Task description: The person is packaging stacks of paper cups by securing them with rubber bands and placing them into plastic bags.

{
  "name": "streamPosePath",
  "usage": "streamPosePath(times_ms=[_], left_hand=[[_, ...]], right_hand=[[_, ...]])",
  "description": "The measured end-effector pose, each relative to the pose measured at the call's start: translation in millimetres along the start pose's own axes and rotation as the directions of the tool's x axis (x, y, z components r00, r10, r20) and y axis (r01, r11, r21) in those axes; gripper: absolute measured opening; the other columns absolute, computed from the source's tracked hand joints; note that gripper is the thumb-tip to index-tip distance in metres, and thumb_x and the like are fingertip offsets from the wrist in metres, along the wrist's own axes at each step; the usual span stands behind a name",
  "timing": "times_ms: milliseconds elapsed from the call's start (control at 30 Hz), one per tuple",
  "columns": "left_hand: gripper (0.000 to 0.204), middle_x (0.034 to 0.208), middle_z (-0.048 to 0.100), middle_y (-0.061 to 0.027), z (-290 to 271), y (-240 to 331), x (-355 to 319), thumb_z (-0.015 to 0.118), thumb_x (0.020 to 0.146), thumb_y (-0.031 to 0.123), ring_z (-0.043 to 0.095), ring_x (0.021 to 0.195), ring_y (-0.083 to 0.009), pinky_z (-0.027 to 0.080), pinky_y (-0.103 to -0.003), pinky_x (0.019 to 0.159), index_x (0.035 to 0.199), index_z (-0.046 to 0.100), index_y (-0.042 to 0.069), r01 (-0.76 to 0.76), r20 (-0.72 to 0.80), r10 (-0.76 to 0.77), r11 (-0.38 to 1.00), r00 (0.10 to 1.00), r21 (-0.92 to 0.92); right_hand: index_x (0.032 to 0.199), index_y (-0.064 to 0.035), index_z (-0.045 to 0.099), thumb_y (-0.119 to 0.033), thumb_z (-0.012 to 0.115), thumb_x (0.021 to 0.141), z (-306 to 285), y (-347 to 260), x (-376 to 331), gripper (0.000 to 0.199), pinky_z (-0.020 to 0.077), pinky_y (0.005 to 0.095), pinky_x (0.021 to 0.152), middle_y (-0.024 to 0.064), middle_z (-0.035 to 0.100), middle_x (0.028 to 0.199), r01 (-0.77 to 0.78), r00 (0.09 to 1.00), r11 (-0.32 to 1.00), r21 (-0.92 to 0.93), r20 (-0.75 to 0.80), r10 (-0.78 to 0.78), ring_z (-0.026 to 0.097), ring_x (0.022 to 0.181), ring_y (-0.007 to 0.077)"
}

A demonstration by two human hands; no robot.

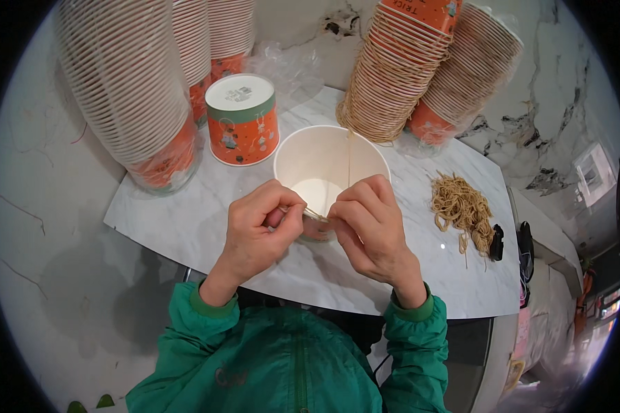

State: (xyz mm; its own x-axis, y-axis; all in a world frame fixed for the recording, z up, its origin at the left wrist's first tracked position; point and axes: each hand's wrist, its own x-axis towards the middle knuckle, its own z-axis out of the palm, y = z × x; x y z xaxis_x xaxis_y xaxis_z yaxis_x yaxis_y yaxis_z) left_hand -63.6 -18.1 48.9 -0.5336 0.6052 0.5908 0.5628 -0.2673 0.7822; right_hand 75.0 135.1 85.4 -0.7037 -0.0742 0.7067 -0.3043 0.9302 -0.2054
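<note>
An open paper bucket [310,162], white inside, stands upright in front of me. A strand of tan cord [350,155] hangs over its far side. At the near rim my left hand [258,224] is closed in a pinch on a short length of cord [313,215]. My right hand [372,230] also pinches, its fingertips meeting the cord's other end. The fingers partly hide the cord and the near rim, so I cannot tell whether it passes through the wall. Right of my right hand lies a loose pile of tan cords [463,206].
An orange and green bucket [242,127] stands upside down behind the open one. Tall plastic-wrapped bucket stacks [124,89] rise at the left. On the right, one stack [393,76] carries tan cords, with a wrapped stack [472,69] beside it. A small black object [496,243] lies by the table's right edge.
</note>
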Motion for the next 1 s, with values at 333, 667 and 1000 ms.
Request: streamPosePath(times_ms=[333,667,1000], left_hand=[[0.009,0.064,0.044,0.0026,8.2,-7.5,-6.2,0.067,0.084,-0.006,0.035,0.056,-0.0046,0.034,-0.024,0.052,0.084,0.063,0.002,0.032,-0.097,-0.034,0.999,0.995,-0.014],[0.034,0.109,0.061,-0.0095,-8.6,19.9,-1.9,0.072,0.072,-0.005,0.058,0.075,-0.0169,0.048,-0.028,0.064,0.104,0.070,0.004,-0.192,0.014,0.193,0.961,0.981,0.198],[0.033,0.105,0.063,-0.0045,26.8,17.5,-4.5,0.082,0.069,0.009,0.057,0.092,-0.0253,0.039,-0.039,0.082,0.100,0.072,0.007,-0.443,0.071,0.466,0.766,0.882,0.466]], right_hand=[[0.095,-0.0014,0.063,0.007,0.070,0.066,5.6,4.8,-4.1,0.031,0.0448,0.0393,0.073,0.0108,0.060,0.092,0.021,0.999,0.998,0.054,-0.046,-0.018,0.052,0.082,0.0330],[0.122,-0.0015,0.058,0.010,0.067,0.077,-10.2,6.3,-11.2,0.047,0.0480,0.0388,0.070,0.0109,0.057,0.090,-0.162,0.987,0.957,0.241,0.021,0.162,0.056,0.085,0.0284],[0.124,-0.0037,0.059,0.015,0.066,0.076,-11.8,-3.8,-11.2,0.052,0.0535,0.0366,0.077,0.0090,0.065,0.093,-0.129,0.985,0.950,0.283,-0.075,0.156,0.060,0.088,0.0262]])
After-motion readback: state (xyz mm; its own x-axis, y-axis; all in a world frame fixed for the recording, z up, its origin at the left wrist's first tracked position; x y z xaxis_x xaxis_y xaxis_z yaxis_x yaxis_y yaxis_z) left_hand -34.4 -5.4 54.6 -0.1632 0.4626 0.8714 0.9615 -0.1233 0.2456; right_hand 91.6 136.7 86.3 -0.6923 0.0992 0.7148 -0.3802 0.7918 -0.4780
